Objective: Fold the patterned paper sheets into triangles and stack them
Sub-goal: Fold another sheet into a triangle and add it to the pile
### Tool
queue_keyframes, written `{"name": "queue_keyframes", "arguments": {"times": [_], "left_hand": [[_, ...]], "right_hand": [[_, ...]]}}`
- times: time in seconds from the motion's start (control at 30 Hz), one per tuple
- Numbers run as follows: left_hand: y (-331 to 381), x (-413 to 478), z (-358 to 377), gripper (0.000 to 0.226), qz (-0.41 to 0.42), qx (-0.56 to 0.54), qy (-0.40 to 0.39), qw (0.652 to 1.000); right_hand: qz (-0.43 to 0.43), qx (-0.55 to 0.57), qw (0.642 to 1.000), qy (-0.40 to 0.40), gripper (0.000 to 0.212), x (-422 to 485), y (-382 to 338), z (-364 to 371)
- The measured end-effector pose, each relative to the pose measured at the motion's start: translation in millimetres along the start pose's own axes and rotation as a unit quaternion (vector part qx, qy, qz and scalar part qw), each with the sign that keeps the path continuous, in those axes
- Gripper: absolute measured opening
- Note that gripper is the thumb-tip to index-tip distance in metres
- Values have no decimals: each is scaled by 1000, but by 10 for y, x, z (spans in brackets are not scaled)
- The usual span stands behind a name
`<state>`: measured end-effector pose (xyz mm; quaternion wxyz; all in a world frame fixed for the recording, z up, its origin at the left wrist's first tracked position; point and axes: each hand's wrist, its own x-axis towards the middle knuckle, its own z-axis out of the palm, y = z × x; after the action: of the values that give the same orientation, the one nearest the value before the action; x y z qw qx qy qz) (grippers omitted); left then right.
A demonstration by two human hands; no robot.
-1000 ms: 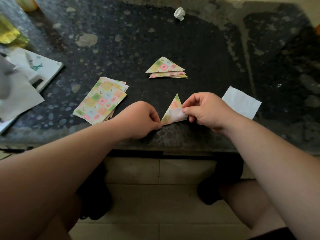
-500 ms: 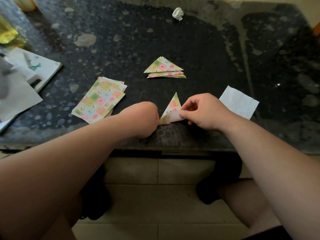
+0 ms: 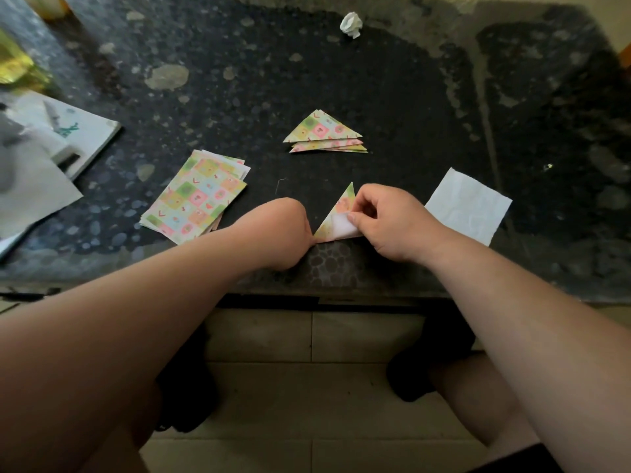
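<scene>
half-folded triangle (image 3: pixel 336 215) held at the near edge of the dark table (image 3: pixel 392 97), apex pointing away from the person.

its long base runs left to right, just inside the table's front edge. the right hand (image 3: pixel 389 223) pinches a white flap at the base between thumb and forefinger. the left hand (image 3: pixel 283 230) is curled against the lower left corner, its fingertips hidden, so i cannot tell if it pinches. the stack of finished triangles (image 3: pixel 322 133) lies farther in, with bare tabletop between. the unfolded patterned sheets (image 3: pixel 196 198) lie just left of the left hand and a white sheet (image 3: pixel 467 206) just right of the right wrist. a crumpled paper ball (image 3: pixel 351 24) sits at the far side.
</scene>
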<state>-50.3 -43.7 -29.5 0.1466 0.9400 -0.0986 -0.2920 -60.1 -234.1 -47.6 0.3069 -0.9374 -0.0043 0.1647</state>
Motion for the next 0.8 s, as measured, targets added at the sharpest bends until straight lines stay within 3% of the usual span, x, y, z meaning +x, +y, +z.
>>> {"name": "queue_keyframes", "arguments": {"times": [0.17,0.23,0.27,0.33,0.43,0.53,0.8], "left_hand": [[26,29,23,31,-11,58,-5,998],[38,-70,78,22,-14,41,48,998],[57,-175,140,28,8,50,90,995],[95,-425,376,60,106,125,144,976],[182,-724,690,98,177,202,98,958],[180,-735,816,97,159,231,18,960],[149,-587,732,96,169,203,82,961]], "right_hand": [[16,-24,1000,10,14,16,-48,25],[15,-28,999,14,13,25,-46,30],[14,-31,999,14,13,30,-41,35],[10,-31,999,16,14,45,-31,49],[7,-35,999,22,11,62,-22,54],[11,-38,999,27,11,67,-40,66],[20,-49,998,32,11,58,-77,85]]}}
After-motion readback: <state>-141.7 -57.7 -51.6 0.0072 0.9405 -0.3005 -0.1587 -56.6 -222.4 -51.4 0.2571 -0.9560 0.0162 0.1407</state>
